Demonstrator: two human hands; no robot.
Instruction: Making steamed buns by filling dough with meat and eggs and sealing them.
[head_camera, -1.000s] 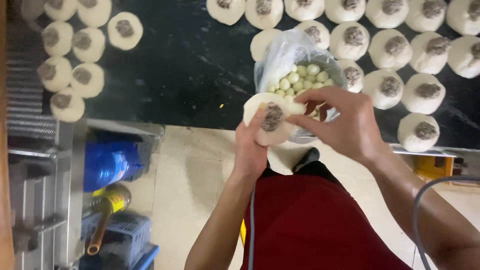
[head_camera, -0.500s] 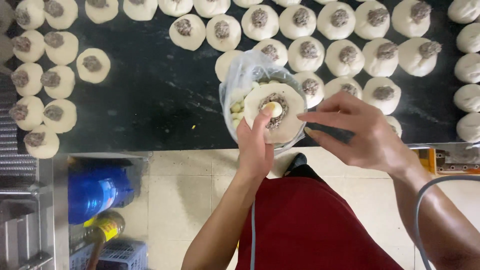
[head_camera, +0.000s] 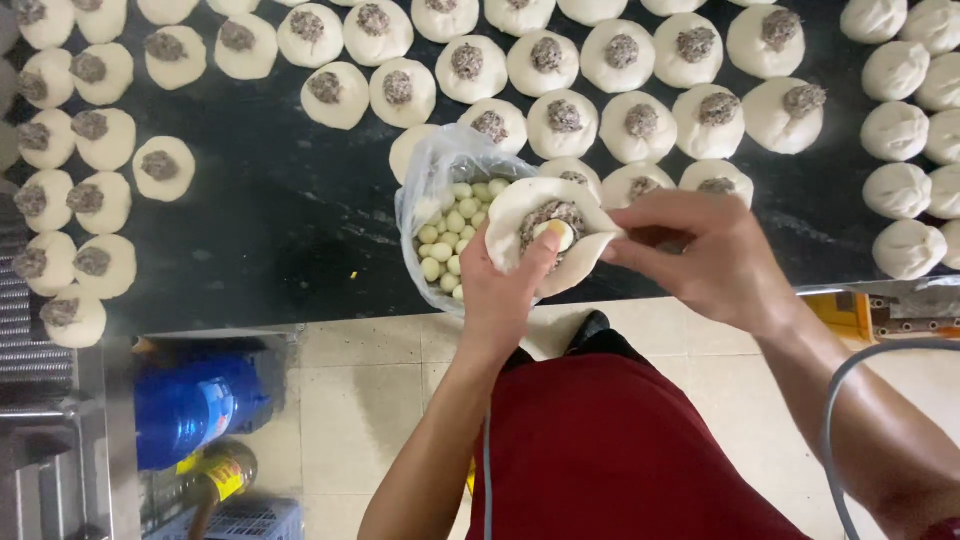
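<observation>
My left hand (head_camera: 500, 295) cups a flat round of white dough (head_camera: 510, 225) with dark meat filling and a small pale egg (head_camera: 556, 235) pressed in by the thumb. My right hand (head_camera: 705, 255) pinches the dough's right edge between thumb and fingers. Just behind the dough, a clear plastic bag (head_camera: 435, 175) of small peeled eggs (head_camera: 452, 225) sits on the black worktop (head_camera: 280, 220).
Several dough rounds topped with filling (head_camera: 560, 115) lie in rows across the worktop, with more at the left (head_camera: 90, 190). Closed white buns (head_camera: 905, 185) line the right side. Below the counter edge stand a blue container (head_camera: 195, 405) and a yellow-labelled bottle (head_camera: 215, 475) on the tiled floor.
An egg has been set on the filling and my left thumb holds it down. My right hand has moved from over the dough to pinching its right edge.
</observation>
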